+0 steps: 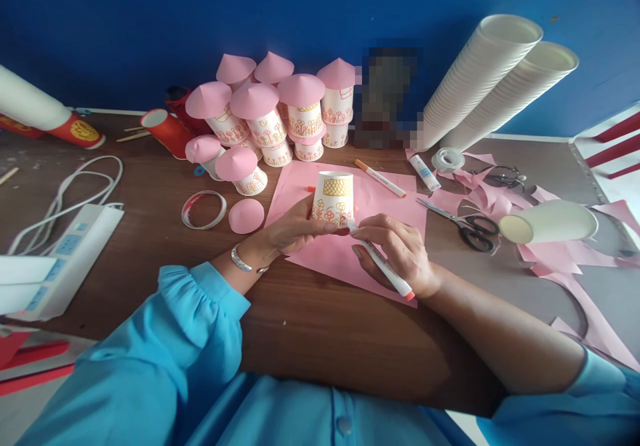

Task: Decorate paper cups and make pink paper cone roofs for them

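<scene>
Blue sleeves and a shirt front [300,409] lie nearest, at the edge of the brown table [320,339]. Above the pink paper [400,216] on that table, the left hand [295,225] holds a paper cup [333,199], its thumb pressed along the front near the wide rim and the other fingers mostly hidden behind. The cup is upside down, narrow base up and mouth down, so its inside is out of sight; its long axis stands close to upright. A yellow lattice is drawn near the base, with red and yellow flowers around the wider part.

The right hand [395,249] pinches a white marker [384,267] between thumb and bent fingers. The marker slants, its tip up and left at the cup's lower edge, its red end down toward the person.

Behind, several decorated cups [305,123] wear pink paper cones, some standing two high. Two tall stacks of white cups [480,76] lean at the wall, nested one inside another, mouths upward. At the right, a pale cup [550,221] lies on its side, base facing left, its contents hidden. Scissors [463,223], a glue stick [424,172] and a tape roll [447,159] lie near pink scraps [493,193].
</scene>
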